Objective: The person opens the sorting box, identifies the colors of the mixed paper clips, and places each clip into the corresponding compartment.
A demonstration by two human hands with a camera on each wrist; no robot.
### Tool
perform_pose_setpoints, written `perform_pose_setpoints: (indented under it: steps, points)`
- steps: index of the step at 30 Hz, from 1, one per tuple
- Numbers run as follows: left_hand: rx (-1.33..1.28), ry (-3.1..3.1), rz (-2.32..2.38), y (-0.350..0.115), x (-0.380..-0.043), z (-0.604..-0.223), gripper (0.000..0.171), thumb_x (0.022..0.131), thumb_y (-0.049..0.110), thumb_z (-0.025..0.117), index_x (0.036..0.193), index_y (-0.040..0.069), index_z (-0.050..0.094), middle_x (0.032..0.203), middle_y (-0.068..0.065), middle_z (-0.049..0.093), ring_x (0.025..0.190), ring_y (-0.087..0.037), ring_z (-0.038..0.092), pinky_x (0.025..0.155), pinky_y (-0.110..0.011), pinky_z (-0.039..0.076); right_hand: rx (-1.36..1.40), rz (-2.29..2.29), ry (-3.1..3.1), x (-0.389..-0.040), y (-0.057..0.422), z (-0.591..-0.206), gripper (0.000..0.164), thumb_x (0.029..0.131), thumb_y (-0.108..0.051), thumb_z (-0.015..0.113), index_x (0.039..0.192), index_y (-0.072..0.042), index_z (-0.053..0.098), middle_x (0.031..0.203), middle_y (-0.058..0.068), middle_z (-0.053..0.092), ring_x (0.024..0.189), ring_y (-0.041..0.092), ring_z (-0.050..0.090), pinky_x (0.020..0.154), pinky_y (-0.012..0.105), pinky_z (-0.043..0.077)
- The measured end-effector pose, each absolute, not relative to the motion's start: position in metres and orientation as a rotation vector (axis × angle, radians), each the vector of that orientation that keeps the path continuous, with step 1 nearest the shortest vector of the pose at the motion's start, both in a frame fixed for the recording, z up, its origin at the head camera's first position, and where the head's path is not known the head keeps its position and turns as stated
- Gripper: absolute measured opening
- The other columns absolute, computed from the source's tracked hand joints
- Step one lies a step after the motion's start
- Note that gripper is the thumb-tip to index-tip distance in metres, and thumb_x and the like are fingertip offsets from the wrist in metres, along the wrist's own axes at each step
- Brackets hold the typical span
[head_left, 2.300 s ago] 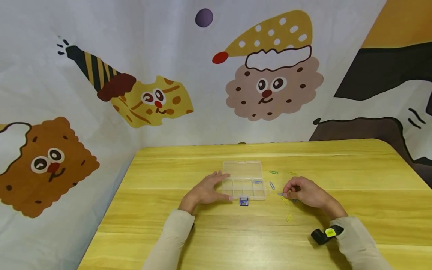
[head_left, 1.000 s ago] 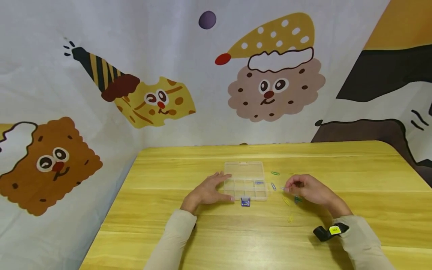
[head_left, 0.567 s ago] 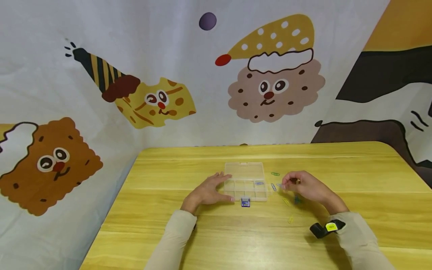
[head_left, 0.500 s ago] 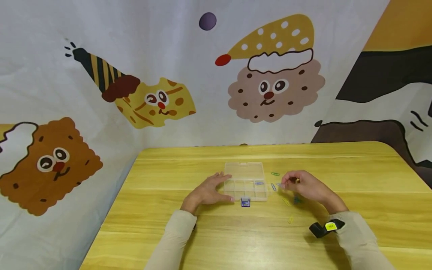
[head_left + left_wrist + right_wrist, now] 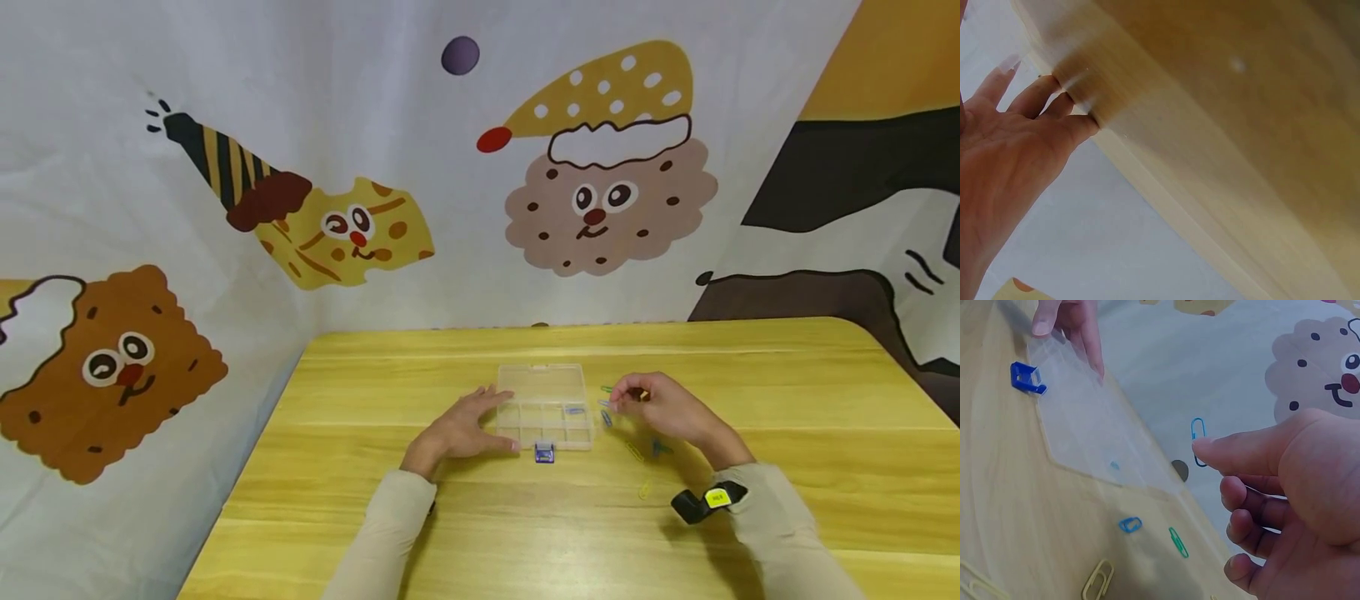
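A blue paper clip (image 5: pixel 1198 425) is pinched between the thumb and index finger of my right hand (image 5: pixel 663 410), raised just right of a clear plastic compartment box (image 5: pixel 540 382). The box has its lid folded back, and one blue clip (image 5: pixel 574 410) lies in a right-hand back compartment. My left hand (image 5: pixel 459 427) rests at the box's left side, thumb along the front edge and fingers stretched toward the back. Below the right fingertips lie another blue clip (image 5: pixel 1130 525) and a green clip (image 5: pixel 1179 542).
Yellow paper clips (image 5: pixel 634 451) lie on the wooden table (image 5: pixel 360 517) in front of the right hand. Dark teal clips (image 5: pixel 660 447) sit beneath its palm. A dark blue latch (image 5: pixel 544 453) sticks out from the box front. Behind stands a cartoon-printed cloth (image 5: pixel 465 208).
My right hand has lifted the blue clip from the table and carried it leftward and back, toward the box. The left hand has stayed at the box.
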State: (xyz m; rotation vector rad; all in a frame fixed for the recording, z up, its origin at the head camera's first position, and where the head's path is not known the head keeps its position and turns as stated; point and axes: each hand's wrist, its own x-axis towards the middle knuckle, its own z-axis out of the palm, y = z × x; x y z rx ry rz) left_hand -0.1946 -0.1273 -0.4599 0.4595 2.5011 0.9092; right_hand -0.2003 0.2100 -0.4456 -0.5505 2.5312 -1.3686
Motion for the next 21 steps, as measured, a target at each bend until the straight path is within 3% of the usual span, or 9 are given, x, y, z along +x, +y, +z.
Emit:
perform_pose_setpoints:
  steps: [21]
  points:
    - [0.442, 2.490, 0.966, -0.128, -0.192, -0.461, 0.085, 0.081, 0.049, 0.079, 0.153, 0.029, 0.038, 0.165, -0.004, 0.018, 0.153, -0.025, 0.010, 0.121, -0.055, 0.015, -0.582, -1.425, 2.500, -0.210, 0.187, -0.447, 0.005, 0.095, -0.006, 0.065, 0.091, -0.003, 0.067, 0.084, 0.005, 0.061, 0.077, 0.016, 0.050, 0.066, 0.025, 0.045]
